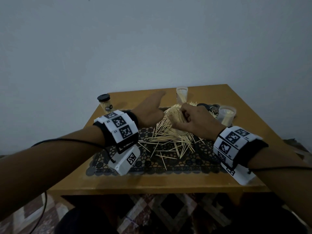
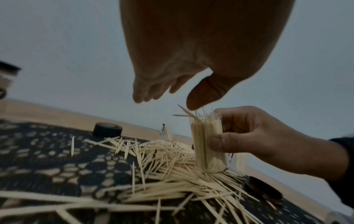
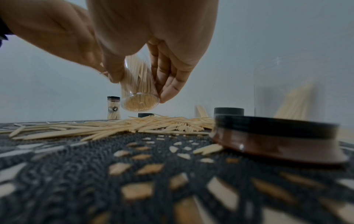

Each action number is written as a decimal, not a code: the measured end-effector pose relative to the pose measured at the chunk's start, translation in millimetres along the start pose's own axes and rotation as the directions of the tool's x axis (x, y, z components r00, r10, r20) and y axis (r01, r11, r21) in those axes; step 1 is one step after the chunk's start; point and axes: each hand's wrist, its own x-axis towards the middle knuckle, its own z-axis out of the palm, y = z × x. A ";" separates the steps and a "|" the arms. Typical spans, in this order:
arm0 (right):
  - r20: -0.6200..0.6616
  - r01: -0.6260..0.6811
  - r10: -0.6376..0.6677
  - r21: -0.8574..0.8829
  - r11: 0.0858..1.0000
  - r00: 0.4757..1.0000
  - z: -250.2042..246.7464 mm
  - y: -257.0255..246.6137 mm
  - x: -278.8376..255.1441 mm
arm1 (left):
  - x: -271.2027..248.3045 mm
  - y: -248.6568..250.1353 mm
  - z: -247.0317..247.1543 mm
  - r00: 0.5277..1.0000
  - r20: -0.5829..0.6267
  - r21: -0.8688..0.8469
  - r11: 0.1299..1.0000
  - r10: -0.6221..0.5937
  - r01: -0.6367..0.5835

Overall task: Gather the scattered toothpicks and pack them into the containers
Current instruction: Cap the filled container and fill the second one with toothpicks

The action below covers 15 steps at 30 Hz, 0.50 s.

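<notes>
Surface [image 1: 168, 183] first: small wooden top with a dark lace mat [image 1: 152, 164], edges close on all sides, free room mostly on the near strip below both wrists. Toothpicks [image 1: 168, 141] lie in a loose heap on the mat, just under and nearer than the fingers, some straying toward the near mat edge. Right hand [image 1: 195, 120] has fingers wrapped round a clear container [image 2: 207, 144], nearly full, slightly tilted and lifted just above the heap. Left hand [image 1: 150, 112] hovers beside its mouth, fingers [image 2: 141, 94] loosely straight and apart, holding nothing; a few sticks poke out crooked at the rim. Step looks like filling or tamping this container; next move likely needs those strays pressed in, then a lid. Capped container [image 1: 104, 103] stands left beyond the left fingers; two open containers [image 1: 182, 95] [image 1: 226, 115] sit beyond and right of the right fingers, tight there. Black lids [image 3: 268, 136] [image 2: 107, 129] lie nearby on the mat, tip risk.
</notes>
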 end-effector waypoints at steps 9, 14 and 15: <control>-0.002 0.015 -0.015 0.063 0.998 1.000 -3.1 -2.2 -2.5 | -5.0 3.0 23.1 0.969 0.238 -0.185 0.983 0.061 -0.016; 0.031 0.022 -0.023 0.030 0.999 0.999 -2.4 -4.5 -1.1 | -2.6 -0.8 19.8 0.986 0.088 -0.261 0.959 0.140 -0.113; 0.025 0.023 -0.024 0.034 0.999 0.999 -2.3 -4.6 -1.0 | -1.2 -3.1 20.2 0.986 0.084 -0.222 0.968 0.142 -0.120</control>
